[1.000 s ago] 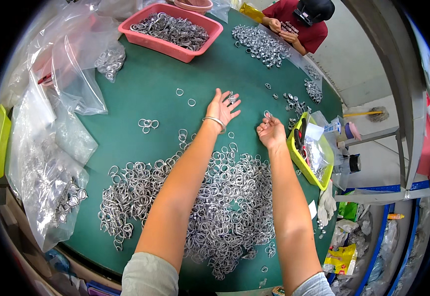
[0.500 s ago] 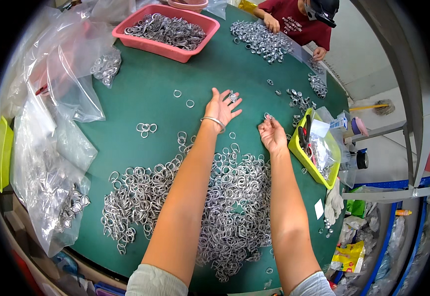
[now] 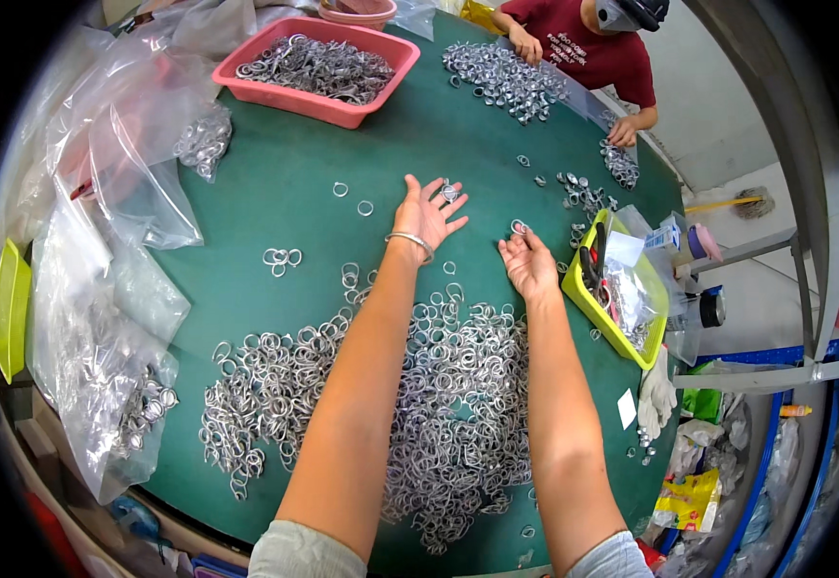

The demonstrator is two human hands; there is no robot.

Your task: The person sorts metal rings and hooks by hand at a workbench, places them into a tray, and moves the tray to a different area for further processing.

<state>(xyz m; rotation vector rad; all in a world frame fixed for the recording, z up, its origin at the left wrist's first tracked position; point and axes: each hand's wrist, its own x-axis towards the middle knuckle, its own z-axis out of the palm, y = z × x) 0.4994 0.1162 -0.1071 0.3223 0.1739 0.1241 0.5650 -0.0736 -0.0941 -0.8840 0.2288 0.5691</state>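
My left hand (image 3: 423,218) is palm up over the green table, its fingers spread. A small silver metal ring (image 3: 449,192), perhaps more than one, lies on those fingers. To the right, my right hand (image 3: 532,268) pinches a single silver ring (image 3: 519,227) between thumb and fingertip, with the other fingers curled. A large heap of silver rings (image 3: 463,414) spreads under and between my forearms. A few loose rings (image 3: 366,208) lie left of my left hand, and a small cluster (image 3: 282,258) sits farther left.
A pink tray (image 3: 342,114) of metal pieces stands at the far left. Clear plastic bags (image 3: 102,289) cover the left edge. A yellow-green basket (image 3: 649,358) with tools stands at the right. Across the table, a person (image 3: 583,58) handles small metal pieces (image 3: 506,82).
My hands stay nearly in place, the right still pinching a ring. The other person's hand at the right has shifted lower toward a small pile of pieces.
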